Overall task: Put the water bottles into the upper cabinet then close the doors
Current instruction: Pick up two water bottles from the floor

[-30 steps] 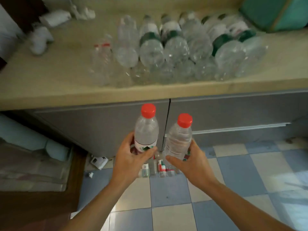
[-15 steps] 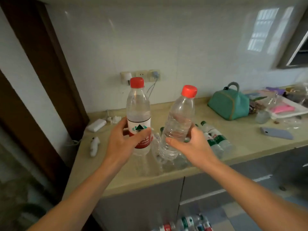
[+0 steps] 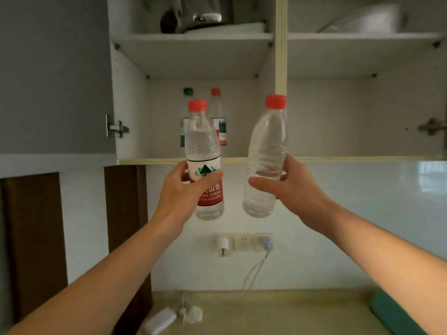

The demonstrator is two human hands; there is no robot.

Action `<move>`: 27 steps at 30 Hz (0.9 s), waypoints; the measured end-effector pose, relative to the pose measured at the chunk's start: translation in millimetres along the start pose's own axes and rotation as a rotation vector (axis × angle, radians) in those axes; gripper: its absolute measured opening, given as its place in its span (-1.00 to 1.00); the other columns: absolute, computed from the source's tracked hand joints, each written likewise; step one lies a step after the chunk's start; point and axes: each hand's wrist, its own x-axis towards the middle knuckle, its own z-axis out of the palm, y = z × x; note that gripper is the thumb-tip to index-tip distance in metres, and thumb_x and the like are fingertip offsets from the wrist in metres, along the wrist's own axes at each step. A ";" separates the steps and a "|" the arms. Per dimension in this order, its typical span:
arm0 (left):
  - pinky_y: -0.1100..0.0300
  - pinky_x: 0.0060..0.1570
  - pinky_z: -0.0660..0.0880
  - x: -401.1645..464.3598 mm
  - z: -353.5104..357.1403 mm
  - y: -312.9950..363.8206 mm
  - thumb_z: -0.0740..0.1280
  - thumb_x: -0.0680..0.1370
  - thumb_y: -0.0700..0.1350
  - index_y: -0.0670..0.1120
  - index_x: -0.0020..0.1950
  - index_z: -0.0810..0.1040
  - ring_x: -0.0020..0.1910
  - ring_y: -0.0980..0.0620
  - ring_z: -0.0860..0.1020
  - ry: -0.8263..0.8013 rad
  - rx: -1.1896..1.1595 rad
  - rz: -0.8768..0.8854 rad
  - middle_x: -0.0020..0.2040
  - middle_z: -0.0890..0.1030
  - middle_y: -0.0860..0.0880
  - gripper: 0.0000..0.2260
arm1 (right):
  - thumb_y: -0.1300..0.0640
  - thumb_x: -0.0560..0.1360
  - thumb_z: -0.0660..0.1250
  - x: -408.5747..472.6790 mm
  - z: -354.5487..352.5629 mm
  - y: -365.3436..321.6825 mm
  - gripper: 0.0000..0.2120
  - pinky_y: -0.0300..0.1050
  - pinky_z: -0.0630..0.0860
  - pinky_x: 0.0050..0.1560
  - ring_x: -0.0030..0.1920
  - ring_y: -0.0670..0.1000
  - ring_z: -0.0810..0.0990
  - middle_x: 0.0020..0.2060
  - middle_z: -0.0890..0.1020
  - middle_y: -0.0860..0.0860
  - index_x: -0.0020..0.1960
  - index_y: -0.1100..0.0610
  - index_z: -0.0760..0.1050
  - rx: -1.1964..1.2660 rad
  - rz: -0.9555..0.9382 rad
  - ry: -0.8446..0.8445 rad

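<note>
Left hand (image 3: 183, 189) grips the labelled water bottle (image 3: 205, 163), right hand (image 3: 292, 187) grips the unlabelled water bottle (image 3: 266, 160), both raised before the open upper cabinet (image 3: 280, 68), 2 bottles (image 3: 217, 117) inside.

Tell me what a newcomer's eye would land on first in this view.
Two red-capped water bottles raised mid-frame: the left hand grips the labelled bottle, the right hand the bare bottle, tilted right. Behind them the upper cabinet stands open, with two bottles already standing on its lower left shelf.
</note>
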 end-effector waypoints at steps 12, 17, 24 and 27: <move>0.05 0.01 0.62 177.2 -30.0 45.3 0.57 0.42 0.01 0.04 0.06 0.57 -0.03 0.00 0.66 0.063 -0.006 0.035 0.05 0.68 -0.03 -0.71 | 0.21 0.40 0.57 188.4 51.7 -42.1 -0.56 0.21 0.65 0.06 0.04 0.07 0.70 0.02 0.69 0.01 0.21 0.02 0.52 0.042 -0.089 0.030; 0.00 0.02 0.63 218.4 -36.9 21.2 0.58 0.41 0.00 0.05 -0.05 0.54 -0.06 -0.04 0.66 0.008 0.029 -0.011 0.01 0.67 -0.05 -0.74 | 0.17 0.41 0.57 229.0 68.2 -34.4 -0.72 0.16 0.66 0.04 0.02 0.09 0.68 0.02 0.68 0.07 0.02 -0.02 0.53 -0.071 0.017 0.048; -0.02 0.07 0.62 248.6 -41.2 -4.3 0.56 0.42 0.09 0.03 0.04 0.58 -0.04 -0.05 0.67 -0.010 0.101 -0.023 0.00 0.69 -0.04 -0.70 | 0.15 0.41 0.58 260.4 76.7 -6.1 -0.77 -0.21 0.55 -0.48 -0.36 -0.09 0.69 -0.20 0.69 -0.01 -0.01 0.04 0.58 -0.142 0.097 0.056; 0.11 -0.09 0.59 259.5 -39.8 -10.6 0.55 0.44 0.07 -0.02 0.14 0.59 -0.05 -0.01 0.66 -0.033 0.106 -0.015 0.01 0.69 -0.03 -0.64 | 0.12 0.42 0.57 271.1 80.0 -1.0 -0.76 -0.17 0.58 -0.45 -0.29 -0.04 0.72 -0.20 0.70 -0.01 0.01 0.04 0.56 -0.170 0.100 0.051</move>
